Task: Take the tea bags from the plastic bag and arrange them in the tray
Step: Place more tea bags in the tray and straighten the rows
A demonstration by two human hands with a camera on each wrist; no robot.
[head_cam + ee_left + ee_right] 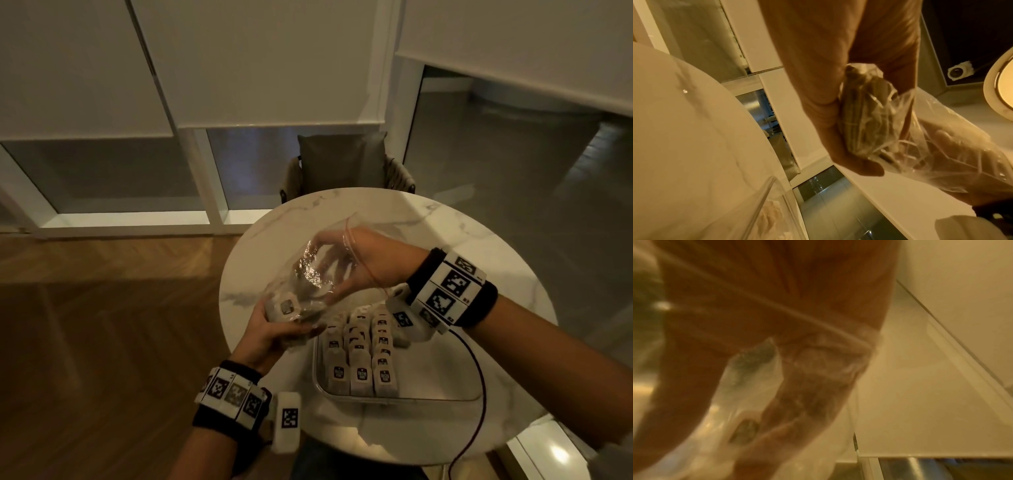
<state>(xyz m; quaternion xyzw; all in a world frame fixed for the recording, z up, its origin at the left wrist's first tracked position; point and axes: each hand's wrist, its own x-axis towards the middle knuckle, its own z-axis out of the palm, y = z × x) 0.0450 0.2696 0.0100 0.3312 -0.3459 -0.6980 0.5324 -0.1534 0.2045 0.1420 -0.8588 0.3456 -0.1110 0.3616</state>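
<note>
Gripping the clear crinkled plastic bag point(301, 274) of paper tea bags point(286, 306) from below, left hand point(274, 330) curls round it above the tabletop's point(428, 219) left edge; right hand point(352, 260) reaches inside, fingers hidden, grip undetermined; clear rectangular tray point(445, 399) holds rows.

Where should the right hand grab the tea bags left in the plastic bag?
Pinch the top ends of the tea bags, coming down through the bag's open mouth. They are bunched at the closed bottom of the plastic bag, which the left hand cups from below, so probably only the mouth gives access. The right hand is already in there.
</note>
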